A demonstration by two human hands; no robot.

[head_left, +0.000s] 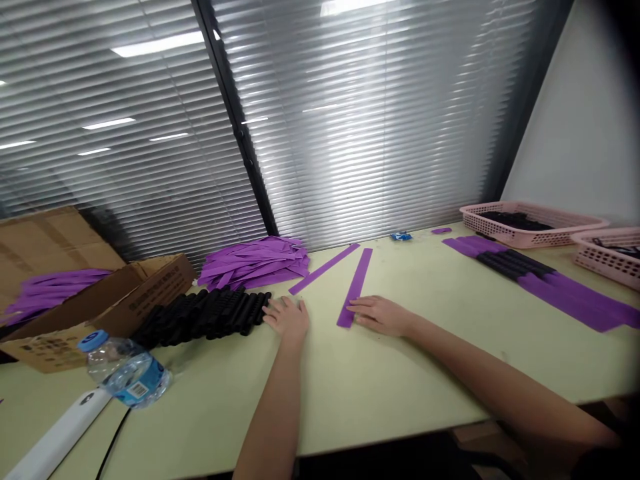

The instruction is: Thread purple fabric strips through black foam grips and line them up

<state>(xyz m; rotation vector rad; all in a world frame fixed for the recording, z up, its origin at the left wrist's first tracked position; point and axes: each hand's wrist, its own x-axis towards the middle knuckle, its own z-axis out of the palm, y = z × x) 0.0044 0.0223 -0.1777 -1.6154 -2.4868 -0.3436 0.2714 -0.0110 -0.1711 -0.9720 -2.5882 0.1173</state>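
My left hand (287, 319), its fingers spread, lies at the right end of a row of black ribbed tubes (210, 313) and touches the nearest ones. With fingers stretched out flat, my right hand (380, 315) rests on the lower end of a flat purple strip (359, 283) on the table. A second purple strip (324, 269) lies slantwise just left of that one. Behind the tubes is a heap of purple strips (255, 260). Several purple strips with black tubes around their middles (520, 264) lie side by side at the right.
A cardboard box (145, 290) with purple strips stands at the left, a water bottle (127, 373) before it. A white bar-shaped object (63, 440) and a cable lie front left. Pink baskets (530, 237) stand back right. A small blue packet (401, 237) sits near the blinds.
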